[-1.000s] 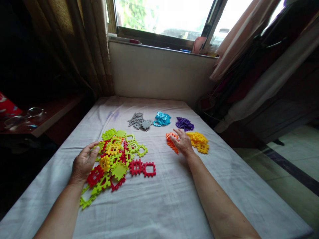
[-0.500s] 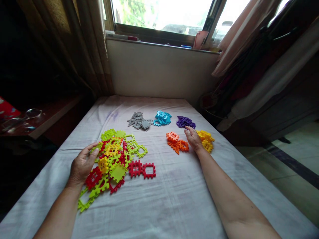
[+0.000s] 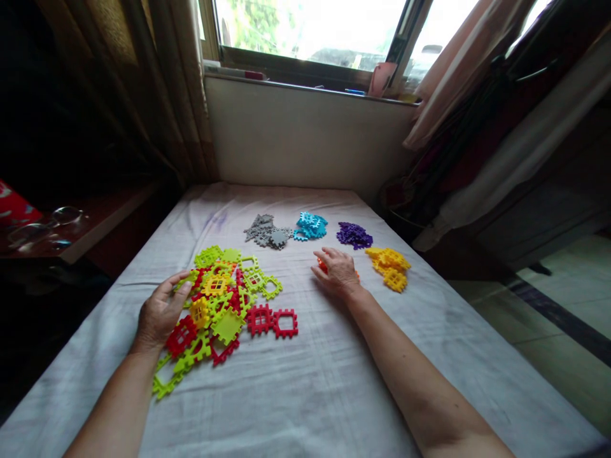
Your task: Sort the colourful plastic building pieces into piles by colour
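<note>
A mixed heap of green, red and yellow plastic pieces (image 3: 228,326) lies on the left of the cloth-covered table. At its left edge rests my left hand (image 3: 161,313), fingers apart, with the fingertips on the green pieces. My right hand (image 3: 337,272) is over the orange pieces (image 3: 322,265) and hides most of them; its fingers are spread. Right of that hand sits the yellow pile (image 3: 389,266). Further back are a grey pile (image 3: 267,231), a light blue pile (image 3: 311,226) and a purple pile (image 3: 354,235).
The table (image 3: 305,388) stands against a wall below a window. Glasses (image 3: 67,216) and a red item (image 3: 14,205) lie on a brown side surface at the left. A curtain hangs at the left, clothes at the right.
My right hand has moved left, from between the orange and yellow pieces to over the orange ones, and now covers them. My left hand has stayed nearly still.
</note>
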Tool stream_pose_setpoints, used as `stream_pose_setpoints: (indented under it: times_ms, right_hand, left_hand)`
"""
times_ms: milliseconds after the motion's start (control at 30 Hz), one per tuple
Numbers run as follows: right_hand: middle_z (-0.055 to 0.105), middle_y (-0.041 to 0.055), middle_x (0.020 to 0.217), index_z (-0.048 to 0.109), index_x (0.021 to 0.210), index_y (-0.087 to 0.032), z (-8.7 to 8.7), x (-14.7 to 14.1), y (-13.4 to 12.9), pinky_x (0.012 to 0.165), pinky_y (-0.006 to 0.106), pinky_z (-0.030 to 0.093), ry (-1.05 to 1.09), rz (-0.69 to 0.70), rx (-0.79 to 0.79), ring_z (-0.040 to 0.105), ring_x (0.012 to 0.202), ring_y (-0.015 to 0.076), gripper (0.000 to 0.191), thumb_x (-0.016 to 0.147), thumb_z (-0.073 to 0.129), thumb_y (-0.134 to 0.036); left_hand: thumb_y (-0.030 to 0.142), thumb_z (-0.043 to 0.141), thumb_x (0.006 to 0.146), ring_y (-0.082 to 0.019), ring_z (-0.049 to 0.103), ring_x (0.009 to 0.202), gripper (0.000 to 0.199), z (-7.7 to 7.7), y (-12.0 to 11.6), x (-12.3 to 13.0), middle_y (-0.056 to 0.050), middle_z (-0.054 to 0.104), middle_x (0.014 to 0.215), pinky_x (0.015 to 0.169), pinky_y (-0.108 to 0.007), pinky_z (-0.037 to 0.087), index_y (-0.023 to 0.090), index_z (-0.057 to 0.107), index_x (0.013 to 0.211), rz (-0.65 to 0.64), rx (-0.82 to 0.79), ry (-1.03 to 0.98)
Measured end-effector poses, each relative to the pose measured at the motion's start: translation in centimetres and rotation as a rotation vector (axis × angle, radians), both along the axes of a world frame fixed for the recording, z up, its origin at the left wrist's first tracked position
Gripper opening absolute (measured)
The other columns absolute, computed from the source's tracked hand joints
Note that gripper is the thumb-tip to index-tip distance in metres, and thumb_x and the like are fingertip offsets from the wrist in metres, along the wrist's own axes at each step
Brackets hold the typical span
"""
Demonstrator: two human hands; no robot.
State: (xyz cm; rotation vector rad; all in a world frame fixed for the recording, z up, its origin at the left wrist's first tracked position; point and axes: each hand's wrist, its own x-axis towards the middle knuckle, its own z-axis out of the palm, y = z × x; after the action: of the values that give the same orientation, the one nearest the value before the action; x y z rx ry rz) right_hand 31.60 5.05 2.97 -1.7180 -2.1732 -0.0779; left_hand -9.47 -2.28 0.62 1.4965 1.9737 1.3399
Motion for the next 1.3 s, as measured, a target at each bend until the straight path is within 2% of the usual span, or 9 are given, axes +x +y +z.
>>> stream_pose_setpoints:
  times_ms: [200,433,500,633,733,833,967,1167,1300]
  right_hand:
    - [0.06,0.0107,0.138,0.072,0.115,-0.027,-0.2,0.3,-0.9,0.096,0.043,0.044,-0.117,-0.171,-0.037,0.048,0.128,0.0288,0.033,0.096,0.046,-0.033]
    - [0.055,0.0097,0.145,0.074,0.114,-0.029,-0.1,-0.4,-2.2,0.109,0.059,0.027,-0.064,-0.256,0.106,0.038,0.138,0.0347,0.031,0.093,0.051,-0.03]
    - [0.061,0.009,0.139,0.074,0.114,-0.029,0.1,-1.9,-3.5,0.108,0.051,0.034,0.013,-0.134,0.105,0.048,0.131,0.0303,0.03,0.094,0.052,-0.03]
    - [0.074,0.0049,0.11,0.076,0.102,-0.027,0.3,-4.6,-6.6,0.095,0.032,0.047,0.163,0.323,-0.069,0.065,0.103,0.0192,0.021,0.092,0.061,-0.037]
    - [0.071,0.0065,0.12,0.073,0.112,-0.026,0.4,-5.2,-8.5,0.099,0.036,0.046,0.17,0.51,-0.151,0.063,0.111,0.0217,0.037,0.082,0.073,-0.047]
    - [0.066,0.0088,0.128,0.069,0.119,-0.024,0.5,-5.2,-9.5,0.103,0.041,0.044,0.14,0.536,-0.171,0.059,0.118,0.0252,0.051,0.074,0.08,-0.046]
    - [0.069,0.0079,0.12,0.069,0.114,-0.022,0.4,-4.9,-9.7,0.1,0.038,0.045,0.157,0.457,-0.166,0.061,0.112,0.0234,0.042,0.077,0.077,-0.039]
    - [0.069,0.0116,0.114,0.066,0.122,-0.02,0.6,-5.0,-7.1,0.092,0.036,0.046,0.095,-0.038,-0.103,0.062,0.105,0.0259,0.042,0.088,0.065,-0.045]
    - [0.068,0.0136,0.117,0.068,0.118,-0.02,0.8,-6.2,-4.5,0.091,0.037,0.045,0.012,-0.199,-0.115,0.059,0.109,0.0288,0.04,0.091,0.059,-0.048]
  left_hand:
    - [0.055,0.056,0.08,-0.026,0.065,0.116,0.047,0.2,0.0,0.4,-0.006,0.073,0.121,0.106,-0.041,0.048,0.024,0.069,0.113,0.001,0.02,-0.011]
    - [0.052,0.054,0.08,-0.025,0.065,0.116,0.042,1.4,-0.4,1.6,-0.004,0.072,0.122,0.106,-0.039,0.048,0.026,0.07,0.107,-0.03,0.044,0.11]
    - [0.051,0.053,0.081,-0.025,0.065,0.117,0.04,1.5,-0.5,1.9,-0.004,0.072,0.122,0.105,-0.038,0.048,0.026,0.07,0.107,-0.032,0.044,0.139]
    - [0.049,0.053,0.081,-0.025,0.065,0.115,0.039,1.5,-0.6,2.3,-0.005,0.071,0.124,0.104,-0.038,0.049,0.025,0.07,0.106,-0.024,0.049,0.173]
    - [0.048,0.053,0.08,-0.025,0.065,0.115,0.038,1.4,-0.8,2.3,-0.005,0.071,0.123,0.105,-0.037,0.048,0.025,0.07,0.104,-0.033,0.07,0.221]
    - [0.048,0.052,0.081,-0.024,0.065,0.115,0.036,1.4,-1.0,2.3,-0.005,0.072,0.122,0.105,-0.036,0.048,0.025,0.07,0.103,-0.041,0.095,0.252]
    - [0.049,0.051,0.081,-0.025,0.065,0.115,0.038,1.4,-1.1,2.0,-0.007,0.072,0.121,0.105,-0.037,0.048,0.023,0.07,0.101,-0.039,0.122,0.247]
    - [0.053,0.049,0.081,-0.025,0.064,0.117,0.043,0.7,-0.7,1.5,-0.01,0.07,0.126,0.106,-0.038,0.048,0.021,0.07,0.101,-0.013,0.109,0.17]
    - [0.053,0.049,0.082,-0.024,0.064,0.117,0.042,0.4,-0.6,1.3,-0.008,0.071,0.124,0.106,-0.038,0.048,0.021,0.07,0.101,-0.015,0.115,0.135]
